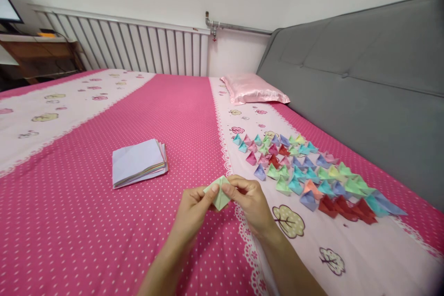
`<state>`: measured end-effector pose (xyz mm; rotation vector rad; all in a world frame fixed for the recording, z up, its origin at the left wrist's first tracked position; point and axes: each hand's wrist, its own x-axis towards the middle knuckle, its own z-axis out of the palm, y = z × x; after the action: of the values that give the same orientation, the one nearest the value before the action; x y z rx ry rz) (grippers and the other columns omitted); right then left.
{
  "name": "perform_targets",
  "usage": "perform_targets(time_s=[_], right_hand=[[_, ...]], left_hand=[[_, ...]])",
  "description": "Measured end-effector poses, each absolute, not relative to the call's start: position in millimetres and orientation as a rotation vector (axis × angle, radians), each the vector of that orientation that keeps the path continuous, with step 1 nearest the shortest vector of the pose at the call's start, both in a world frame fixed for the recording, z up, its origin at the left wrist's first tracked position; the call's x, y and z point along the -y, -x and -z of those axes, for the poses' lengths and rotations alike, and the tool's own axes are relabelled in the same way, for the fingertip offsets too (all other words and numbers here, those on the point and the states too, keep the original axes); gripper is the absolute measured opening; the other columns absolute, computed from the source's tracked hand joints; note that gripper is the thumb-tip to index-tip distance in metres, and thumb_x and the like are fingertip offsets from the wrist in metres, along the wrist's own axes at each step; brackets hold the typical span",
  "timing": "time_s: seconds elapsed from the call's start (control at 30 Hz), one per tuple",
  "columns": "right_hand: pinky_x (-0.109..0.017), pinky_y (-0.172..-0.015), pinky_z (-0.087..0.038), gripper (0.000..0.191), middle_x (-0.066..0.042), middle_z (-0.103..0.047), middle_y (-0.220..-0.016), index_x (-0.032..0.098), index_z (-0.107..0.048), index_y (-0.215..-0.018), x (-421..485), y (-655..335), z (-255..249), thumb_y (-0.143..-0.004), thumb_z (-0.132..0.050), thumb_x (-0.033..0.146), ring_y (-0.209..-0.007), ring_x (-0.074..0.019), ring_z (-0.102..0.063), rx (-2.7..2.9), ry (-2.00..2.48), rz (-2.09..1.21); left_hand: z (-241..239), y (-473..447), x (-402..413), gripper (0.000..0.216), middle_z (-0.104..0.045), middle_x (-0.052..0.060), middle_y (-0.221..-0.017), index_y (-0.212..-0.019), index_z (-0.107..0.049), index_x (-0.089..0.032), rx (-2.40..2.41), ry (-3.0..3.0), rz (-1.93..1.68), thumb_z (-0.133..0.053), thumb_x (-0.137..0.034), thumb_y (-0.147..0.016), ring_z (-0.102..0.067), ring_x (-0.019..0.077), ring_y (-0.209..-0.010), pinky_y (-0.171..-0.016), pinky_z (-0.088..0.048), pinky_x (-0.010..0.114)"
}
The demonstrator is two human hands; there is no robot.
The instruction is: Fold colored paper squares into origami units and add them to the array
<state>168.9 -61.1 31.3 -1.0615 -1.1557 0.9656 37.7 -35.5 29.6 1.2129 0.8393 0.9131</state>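
Observation:
Between my two hands is a small folded piece of light green paper (221, 200), diamond-shaped with a crease down its middle. My left hand (194, 206) pinches its left side, the thumb lying on the front face. My right hand (249, 199) grips the right side in the same way, thumb near the centre crease. The fingers behind the paper are mostly hidden. Both hands are held over the bed, close to the lace border. To the right of them sit several rows of small folded paper boats (296, 172) in many colours.
A stack of coloured paper sheets (137, 161) lies on the pink dotted bedspread (173, 115) at left. Farther back is a pink pillow (253, 88) against the grey headboard (364, 64). A white radiator (138, 46) runs along the wall, with a pipe (239, 27) beside it.

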Motion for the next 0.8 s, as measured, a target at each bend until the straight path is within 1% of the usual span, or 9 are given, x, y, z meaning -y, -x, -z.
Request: perform_targets(time_s=[0.1, 0.2, 0.3, 0.37, 0.47, 0.57, 0.67, 0.8], right_hand=[[-0.025, -0.059, -0.046, 0.019, -0.003, -0.063, -0.072, 0.017, -0.07, -0.072, 62.4, -168.6, -31.7, -0.075, -0.062, 0.034, -0.066, -0.0144, -0.057, 1.139, 1.039, -1.013], [-0.025, -0.056, -0.046, 0.019, -0.002, -0.063, -0.069, 0.017, -0.069, -0.077, 63.5, -167.9, -32.3, -0.076, -0.061, 0.034, -0.061, -0.0136, -0.057, 1.117, 1.036, -1.057], [-0.024, -0.054, -0.044, 0.018, -0.001, -0.061, -0.067, 0.016, -0.068, -0.074, 63.6, -168.3, -31.9, -0.075, -0.061, 0.032, -0.059, -0.0126, -0.055, 1.111, 1.044, -1.029], [-0.023, -0.055, -0.042, 0.017, -0.001, -0.06, -0.065, 0.016, -0.068, -0.07, 63.2, -169.1, -31.0, -0.075, -0.061, 0.031, -0.059, -0.0122, -0.053, 1.117, 1.055, -0.983], [-0.024, -0.057, -0.04, 0.017, 0.0, -0.058, -0.063, 0.016, -0.066, -0.066, 62.3, -170.1, -29.3, -0.075, -0.062, 0.029, -0.061, -0.0118, -0.051, 1.103, 1.082, -0.898], [-0.023, -0.055, -0.038, 0.018, 0.001, -0.054, -0.06, 0.015, -0.064, -0.064, 61.4, -170.0, -28.1, -0.075, -0.062, 0.03, -0.057, -0.0104, -0.047, 1.027, 1.077, -0.922], [-0.022, -0.052, -0.037, 0.019, 0.003, -0.052, -0.058, 0.015, -0.061, -0.063, 60.9, -168.8, -27.7, -0.074, -0.063, 0.03, -0.054, -0.009, -0.045, 0.957, 1.044, -0.998], [-0.02, -0.052, -0.037, 0.018, 0.003, -0.053, -0.059, 0.014, -0.061, -0.065, 60.5, -168.0, -27.5, -0.074, -0.063, 0.03, -0.054, -0.0083, -0.046, 0.952, 1.028, -1.041]], left_hand=[[-27.0, -36.5, 33.6, 0.04, -0.049, 0.0, -0.049, -0.053, -0.06, -0.012, -0.837, -1.3, -0.92, -0.058, -0.046, -0.073, -0.041, 0.0094, -0.049, -0.051, -0.032, 0.022], [-25.5, -36.2, 32.3, 0.043, -0.042, -0.002, -0.045, -0.048, -0.055, -0.012, -0.875, -1.39, -0.902, -0.057, -0.047, -0.074, -0.034, 0.0076, -0.046, -0.048, -0.026, 0.022], [-25.5, -37.2, 32.9, 0.045, -0.036, -0.003, -0.044, -0.045, -0.052, -0.012, -0.896, -1.44, -0.866, -0.056, -0.047, -0.074, -0.028, 0.006, -0.044, -0.045, -0.021, 0.021], [-25.7, -38.2, 34.2, 0.04, -0.04, -0.003, -0.045, -0.049, -0.055, -0.012, -0.867, -1.41, -0.842, -0.061, -0.044, -0.071, -0.03, 0.0059, -0.045, -0.046, -0.023, 0.021], [-25.6, -39.7, 35.9, 0.029, -0.052, -0.001, -0.051, -0.059, -0.062, -0.011, -0.821, -1.316, -0.816, -0.068, -0.039, -0.064, -0.04, 0.0078, -0.049, -0.049, -0.03, 0.021], [-25.6, -40.0, 36.5, 0.026, -0.061, 0.004, -0.059, -0.066, -0.066, -0.01, -0.812, -1.274, -0.782, -0.07, -0.036, -0.063, -0.048, 0.0103, -0.053, -0.052, -0.034, 0.022], [-25.3, -39.6, 36.2, 0.024, -0.063, 0.005, -0.061, -0.067, -0.067, -0.01, -0.807, -1.293, -0.773, -0.069, -0.034, -0.065, -0.049, 0.0102, -0.054, -0.053, -0.035, 0.021], [-24.5, -39.4, 35.7, 0.026, -0.062, 0.004, -0.058, -0.066, -0.067, -0.01, -0.812, -1.318, -0.769, -0.068, -0.036, -0.067, -0.049, 0.0095, -0.052, -0.051, -0.034, 0.021]])
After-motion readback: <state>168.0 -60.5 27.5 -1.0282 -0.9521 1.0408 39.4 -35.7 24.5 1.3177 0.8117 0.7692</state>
